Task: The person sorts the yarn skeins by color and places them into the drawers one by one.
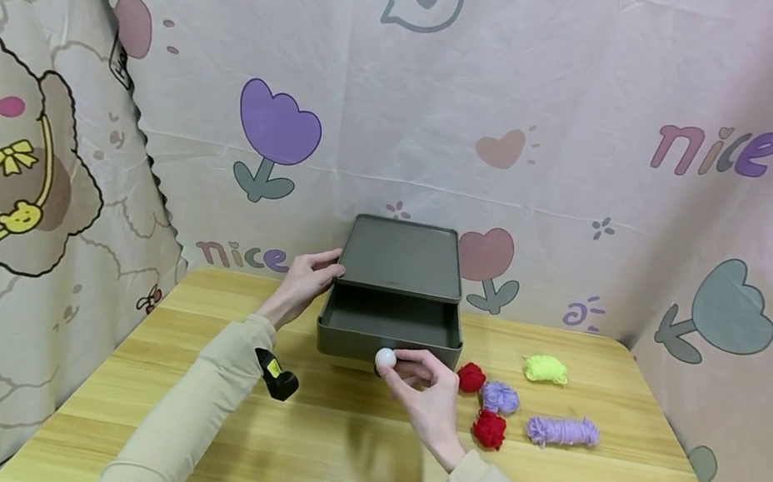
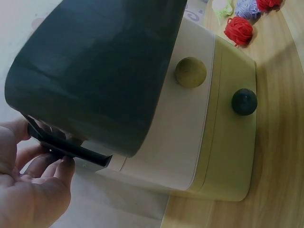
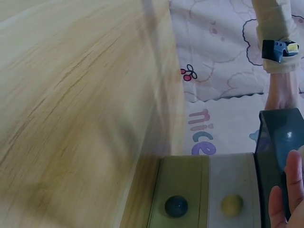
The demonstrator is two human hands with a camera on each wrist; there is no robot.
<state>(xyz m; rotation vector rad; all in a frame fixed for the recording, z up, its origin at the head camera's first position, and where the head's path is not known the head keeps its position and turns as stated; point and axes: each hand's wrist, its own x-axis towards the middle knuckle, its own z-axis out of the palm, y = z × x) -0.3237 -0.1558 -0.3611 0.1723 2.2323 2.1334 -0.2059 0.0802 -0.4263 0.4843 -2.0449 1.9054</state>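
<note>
A small drawer cabinet (image 1: pixel 403 254) with a dark grey top stands at the back middle of the table. Its dark top drawer (image 1: pixel 347 344) is pulled out, and the visible inside looks bare. My right hand (image 1: pixel 426 395) pinches the drawer's round white knob (image 1: pixel 386 358) between thumb and fingers. At the cabinet's left side, my left hand (image 1: pixel 305 279) grips a dark edge or bar (image 2: pixel 71 148), fingers below it. Lower down in the left wrist view are a white drawer with an olive knob (image 2: pixel 191 72) and an olive drawer with a dark knob (image 2: pixel 244 102).
Right of the cabinet lie red yarn balls (image 1: pixel 471 377), a small purple bundle (image 1: pixel 500 397), a long purple skein (image 1: pixel 563 431) and a yellow-green one (image 1: pixel 546 369). Printed cloth (image 1: pixel 407 109) hangs behind the wooden table (image 1: pixel 320 467) and at both sides.
</note>
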